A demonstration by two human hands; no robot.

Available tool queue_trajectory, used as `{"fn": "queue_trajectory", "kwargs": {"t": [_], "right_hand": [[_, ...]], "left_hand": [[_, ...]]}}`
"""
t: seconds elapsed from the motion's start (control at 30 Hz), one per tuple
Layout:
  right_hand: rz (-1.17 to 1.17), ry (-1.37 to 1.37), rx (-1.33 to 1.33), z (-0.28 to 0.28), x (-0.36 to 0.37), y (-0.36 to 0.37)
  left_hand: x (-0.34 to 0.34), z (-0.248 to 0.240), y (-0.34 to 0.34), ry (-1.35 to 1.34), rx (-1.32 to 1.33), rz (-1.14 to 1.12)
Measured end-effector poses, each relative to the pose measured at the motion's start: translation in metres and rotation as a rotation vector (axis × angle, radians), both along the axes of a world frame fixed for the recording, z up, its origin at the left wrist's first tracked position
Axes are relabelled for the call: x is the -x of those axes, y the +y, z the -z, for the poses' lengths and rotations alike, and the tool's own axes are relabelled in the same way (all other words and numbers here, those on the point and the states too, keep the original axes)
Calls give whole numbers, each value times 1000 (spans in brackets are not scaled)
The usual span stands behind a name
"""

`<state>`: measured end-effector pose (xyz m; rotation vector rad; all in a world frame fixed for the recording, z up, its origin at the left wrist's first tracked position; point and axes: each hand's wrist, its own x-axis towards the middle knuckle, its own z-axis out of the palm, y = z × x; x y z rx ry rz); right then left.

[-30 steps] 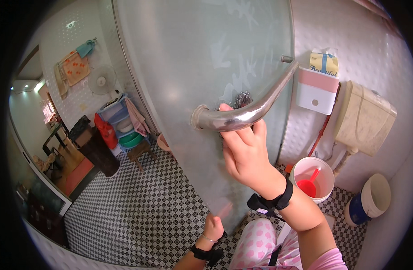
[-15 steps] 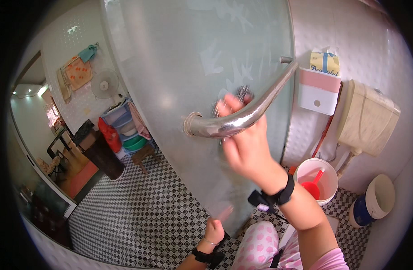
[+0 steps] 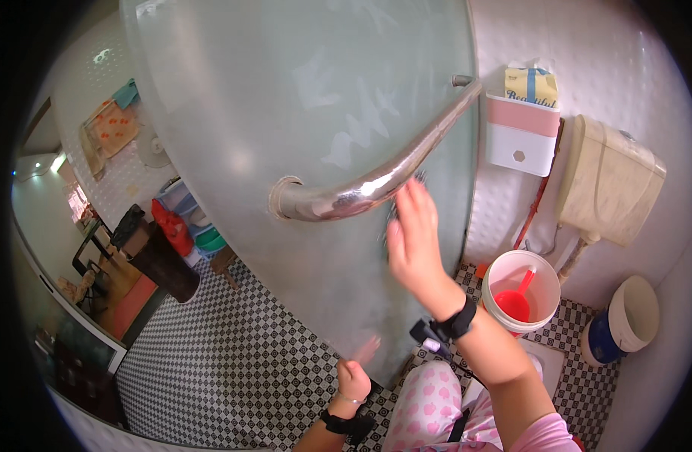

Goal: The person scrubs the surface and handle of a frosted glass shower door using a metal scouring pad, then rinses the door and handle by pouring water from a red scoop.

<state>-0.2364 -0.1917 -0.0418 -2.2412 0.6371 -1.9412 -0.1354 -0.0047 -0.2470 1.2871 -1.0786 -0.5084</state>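
Note:
A frosted glass door [image 3: 225,135] with pale leaf-like patterns fills the middle of the view. Across it runs a thick, bowed metal handle [image 3: 338,202]. My right hand [image 3: 419,252] is just below the handle, its fingers pressing a dark, wiry steel wool scourer [image 3: 422,178] against the glass. Most of the scourer is hidden under the fingers. Low down, my left hand [image 3: 353,380] is closed round the door's edge, and its fingers show blurred through the glass.
On the right, a white bucket [image 3: 551,305] holds a red dipper [image 3: 513,303]; a second bucket [image 3: 634,316] stands beyond it. A cistern [image 3: 611,181] and a pink-and-white tissue box [image 3: 523,135] hang on the wall. At left are a dark bin [image 3: 163,260] and basins [image 3: 210,239] on the checkered floor [image 3: 233,354].
My right hand has slid from behind the handle to below it, with the scourer against the glass. The view has shifted slightly. My left hand keeps its hold on the door's edge.

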Motion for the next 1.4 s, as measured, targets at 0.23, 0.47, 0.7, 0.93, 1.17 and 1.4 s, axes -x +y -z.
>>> {"fn": "queue_trajectory", "kwargs": {"t": [0.23, 0.47, 0.7, 0.93, 1.17, 1.4], "right_hand": [[-227, 271, 328, 29, -7, 76], [-12, -28, 33, -9, 6, -55], [-210, 236, 286, 25, 1, 36], [1, -73, -42, 22, 16, -95], [-145, 215, 273, 41, 13, -13], [67, -144, -39, 17, 21, -129]], "left_hand": [[-16, 43, -1, -193, -74, -298], [13, -1, -19, 12, 116, -144], [2, 17, -19, 5, 224, -210], [13, 8, -27, 16, 197, -209], [11, 13, -26, 0, 200, -299], [16, 13, -10, -294, 149, -494]]}}
